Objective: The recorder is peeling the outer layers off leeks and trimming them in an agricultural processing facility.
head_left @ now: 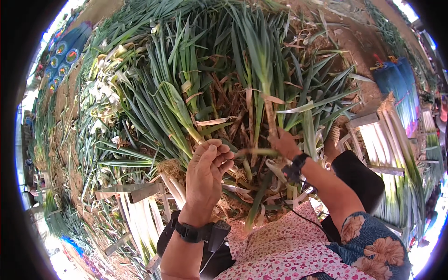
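Observation:
My left hand [205, 163] is closed around the pale lower stalk of a leek [179, 113], whose green leaves point up and away to the left. Stringy roots [239, 174] show just past my fingers. My right hand [285, 143] is closed and slightly blurred, with a brownish-green leaf strip [257, 151] stretching from it toward my left hand. Right above the right hand stands another leek [269, 109]; whether the fingers touch it is hard to tell. Loose peeled leaves [256, 205] lie below, between the two hands.
A large heap of leeks [210, 32] spreads ahead. Cleaned leeks lie on wooden racks at the left [140, 219] and right [392, 154]. Pale leaf scraps [105, 93] pile at the left. Blue bundles [396, 79] stand far right. My floral apron [284, 247] covers my lap.

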### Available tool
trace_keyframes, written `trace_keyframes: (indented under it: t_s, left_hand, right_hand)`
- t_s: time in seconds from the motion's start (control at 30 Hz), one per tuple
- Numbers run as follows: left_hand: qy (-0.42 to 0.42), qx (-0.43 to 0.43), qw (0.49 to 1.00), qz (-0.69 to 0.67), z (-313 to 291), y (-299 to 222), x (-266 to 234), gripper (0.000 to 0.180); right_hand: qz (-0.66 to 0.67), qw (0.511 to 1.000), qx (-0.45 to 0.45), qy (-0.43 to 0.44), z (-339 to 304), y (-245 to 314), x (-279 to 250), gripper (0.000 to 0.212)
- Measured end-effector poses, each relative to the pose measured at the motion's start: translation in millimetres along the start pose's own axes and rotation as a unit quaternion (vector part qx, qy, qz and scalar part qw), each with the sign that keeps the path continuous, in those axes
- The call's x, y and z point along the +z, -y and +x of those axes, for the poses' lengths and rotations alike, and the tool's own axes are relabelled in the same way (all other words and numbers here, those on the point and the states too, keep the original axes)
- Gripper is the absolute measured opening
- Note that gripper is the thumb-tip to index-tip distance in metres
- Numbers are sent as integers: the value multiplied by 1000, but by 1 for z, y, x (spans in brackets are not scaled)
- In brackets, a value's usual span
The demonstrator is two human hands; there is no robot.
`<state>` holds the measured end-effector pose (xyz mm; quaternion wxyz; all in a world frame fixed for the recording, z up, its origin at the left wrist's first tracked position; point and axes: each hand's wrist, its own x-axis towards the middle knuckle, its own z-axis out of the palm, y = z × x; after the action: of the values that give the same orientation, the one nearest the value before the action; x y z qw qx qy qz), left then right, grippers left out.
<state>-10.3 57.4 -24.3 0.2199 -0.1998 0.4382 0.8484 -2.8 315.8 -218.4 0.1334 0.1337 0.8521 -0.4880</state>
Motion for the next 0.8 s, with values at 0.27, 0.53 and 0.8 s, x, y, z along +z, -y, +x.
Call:
trace_keyframes:
  t_s: [0.27, 0.53, 0.8]
  left_hand:
    - [-8, 44, 998, 38, 3, 20, -14, 31]
    - [48, 139, 988, 48, -16, -4, -16, 32]
    - [189, 129, 971, -64, -66, -2, -3, 32]
  right_hand:
    - [-25, 997, -40, 52, -187, 98, 17, 39]
    - [-37, 975, -171, 138, -223, 112, 21, 63]
    - [301, 927, -172, 144, -155, 203, 21, 45]
